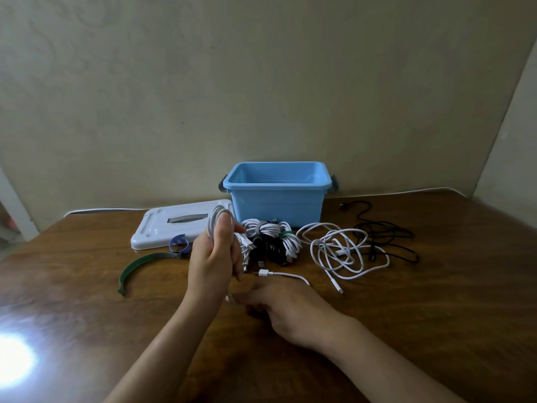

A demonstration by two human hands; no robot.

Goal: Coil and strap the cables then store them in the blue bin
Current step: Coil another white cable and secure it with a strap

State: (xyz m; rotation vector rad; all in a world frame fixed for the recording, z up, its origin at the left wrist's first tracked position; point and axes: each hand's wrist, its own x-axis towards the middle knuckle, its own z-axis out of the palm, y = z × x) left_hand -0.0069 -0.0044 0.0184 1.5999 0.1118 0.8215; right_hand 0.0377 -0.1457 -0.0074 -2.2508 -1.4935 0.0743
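My left grip [213, 257] curled round white coil [219, 218]; right grip [279, 306] blurred, pinching its tail; bin [277, 199] behind.

1. We grip a white coil [218, 216] in our raised left hand [213, 257].
2. Our right hand [283, 306], blurred, pinches its loose end near the table [87, 286].
3. Far behind stands the blue bin [277, 196], with strapped bundles [271, 238] just before it.

Blue bin [277, 203], white lid [162, 228], white [337, 251] and black cables [389, 234], green strap [139, 264], brown table [436, 301]
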